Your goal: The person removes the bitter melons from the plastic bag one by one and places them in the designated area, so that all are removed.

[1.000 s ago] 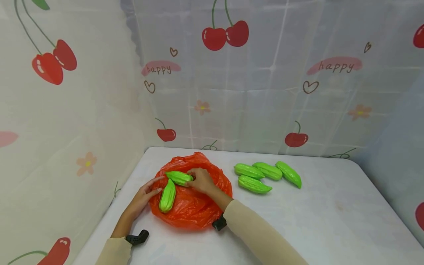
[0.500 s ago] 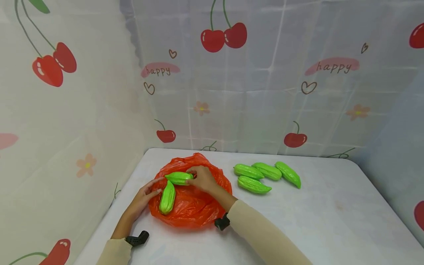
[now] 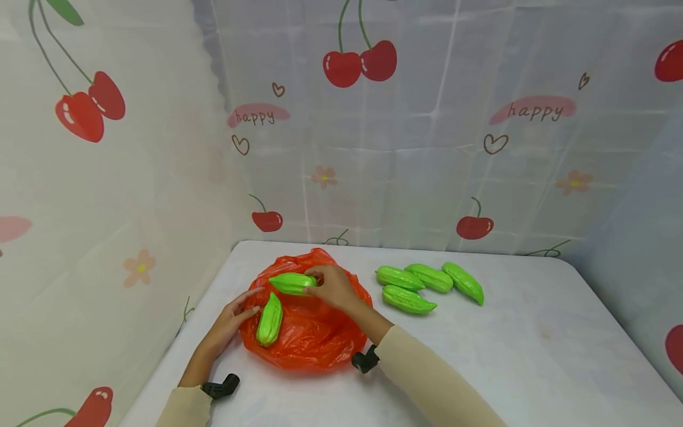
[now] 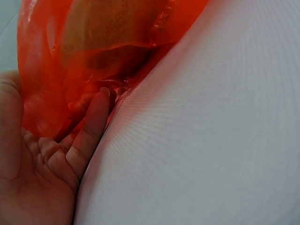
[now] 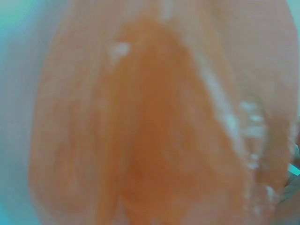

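The bag is red, the gourds at its three o'clock green. Red cherries dot the pale backdrop at twelve.

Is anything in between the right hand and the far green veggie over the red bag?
Nothing I can see. The right hand pinches the far veggie by its right end. The near veggie lies off to one side on the red bag, not between them.
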A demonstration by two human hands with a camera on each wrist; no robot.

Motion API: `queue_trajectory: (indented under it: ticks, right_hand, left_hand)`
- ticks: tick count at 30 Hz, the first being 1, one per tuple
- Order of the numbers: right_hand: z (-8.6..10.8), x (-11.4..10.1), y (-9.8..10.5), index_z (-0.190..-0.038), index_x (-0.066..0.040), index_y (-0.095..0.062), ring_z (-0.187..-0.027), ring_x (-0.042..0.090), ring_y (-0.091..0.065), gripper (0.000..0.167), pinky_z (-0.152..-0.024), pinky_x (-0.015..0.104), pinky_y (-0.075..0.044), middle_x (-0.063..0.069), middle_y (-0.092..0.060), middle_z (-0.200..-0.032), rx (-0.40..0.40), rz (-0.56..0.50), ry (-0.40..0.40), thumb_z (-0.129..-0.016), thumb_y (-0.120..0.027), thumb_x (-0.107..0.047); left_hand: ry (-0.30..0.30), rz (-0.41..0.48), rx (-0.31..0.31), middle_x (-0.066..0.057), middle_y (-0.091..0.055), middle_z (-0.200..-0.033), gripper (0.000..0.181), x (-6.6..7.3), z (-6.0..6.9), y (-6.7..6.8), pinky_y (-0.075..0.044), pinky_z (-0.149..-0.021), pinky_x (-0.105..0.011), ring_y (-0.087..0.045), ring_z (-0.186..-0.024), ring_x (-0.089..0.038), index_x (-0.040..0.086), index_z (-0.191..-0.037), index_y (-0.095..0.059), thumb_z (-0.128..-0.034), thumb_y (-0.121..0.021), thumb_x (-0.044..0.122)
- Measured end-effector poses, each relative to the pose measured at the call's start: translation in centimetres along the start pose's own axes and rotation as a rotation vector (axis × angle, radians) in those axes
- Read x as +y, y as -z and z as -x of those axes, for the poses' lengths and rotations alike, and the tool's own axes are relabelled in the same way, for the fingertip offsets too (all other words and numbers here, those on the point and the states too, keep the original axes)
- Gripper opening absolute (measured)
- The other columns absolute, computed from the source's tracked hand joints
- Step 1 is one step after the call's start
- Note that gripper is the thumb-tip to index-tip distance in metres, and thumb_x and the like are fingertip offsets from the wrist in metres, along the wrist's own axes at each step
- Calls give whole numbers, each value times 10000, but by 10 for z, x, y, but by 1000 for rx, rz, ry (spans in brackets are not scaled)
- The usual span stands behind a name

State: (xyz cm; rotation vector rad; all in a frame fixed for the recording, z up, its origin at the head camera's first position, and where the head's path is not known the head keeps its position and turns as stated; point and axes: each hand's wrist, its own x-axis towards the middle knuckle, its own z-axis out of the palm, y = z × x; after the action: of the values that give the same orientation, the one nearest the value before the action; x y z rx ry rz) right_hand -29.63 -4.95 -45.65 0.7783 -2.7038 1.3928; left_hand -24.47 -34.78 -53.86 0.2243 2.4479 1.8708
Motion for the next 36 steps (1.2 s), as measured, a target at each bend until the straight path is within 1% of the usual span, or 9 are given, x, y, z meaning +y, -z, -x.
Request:
queue_trajectory:
  ticks: [5,13,18,23,27,31,36]
  right_hand:
    - [5,-4,8,-1197,-81,-746,-884,158,-653,354,-752,248,-563,48,-737,-1092,17,-17,25,-860,-829,-153]
    - [13,-10,17,-1212,-125,-747,-943,173,-667,362,-764,266,-559,8,-730,-1084,16,-20,37,-862,-828,-168]
    - [19,-13,21,-1203,-122,-753,-947,171,-681,363,-762,257,-565,7,-734,-1122,17,-49,67,-851,-836,-155]
    - [28,-17,27,-1199,-107,-753,-954,185,-692,356,-744,250,-568,17,-739,-1129,11,-81,84,-854,-831,-138]
    - [34,-19,30,-1204,-117,-752,-952,179,-687,349,-742,244,-569,12,-738,-1126,16,-76,87,-863,-823,-145]
    - [40,-21,33,-1217,-141,-749,-945,160,-669,349,-742,235,-568,-9,-731,-1108,7,-76,65,-874,-814,-159]
    - [48,-23,37,-1223,-144,-747,-925,164,-659,352,-728,234,-570,-16,-726,-1087,-4,-102,61,-877,-812,-161]
  left_hand:
    - [6,3,3,-126,-296,-1634,515,-2,0,1,-165,-1185,-642,-183,-1516,-358,151,-1508,-476,-1021,-612,248]
    - [-7,15,-2,-127,-290,-1637,516,-3,-1,1,-150,-1186,-648,-174,-1520,-359,145,-1511,-472,-1023,-609,239]
    - [1,-4,2,-115,-291,-1639,512,-4,-1,1,-157,-1176,-661,-169,-1522,-364,165,-1507,-479,-1022,-611,260]
    - [5,-10,-2,-114,-305,-1633,513,-3,-2,1,-189,-1178,-630,-189,-1517,-355,157,-1508,-476,-1024,-611,255]
    - [6,-12,-6,-136,-316,-1625,519,-2,-2,2,-202,-1178,-617,-211,-1507,-358,134,-1511,-467,-1024,-608,248]
    - [17,-13,-4,-149,-323,-1619,523,-2,-2,2,-216,-1175,-610,-227,-1500,-362,125,-1514,-461,-1027,-605,249]
    - [17,-20,-8,-141,-302,-1633,523,-1,-1,2,-206,-1178,-605,-200,-1514,-362,132,-1521,-453,-1032,-595,249]
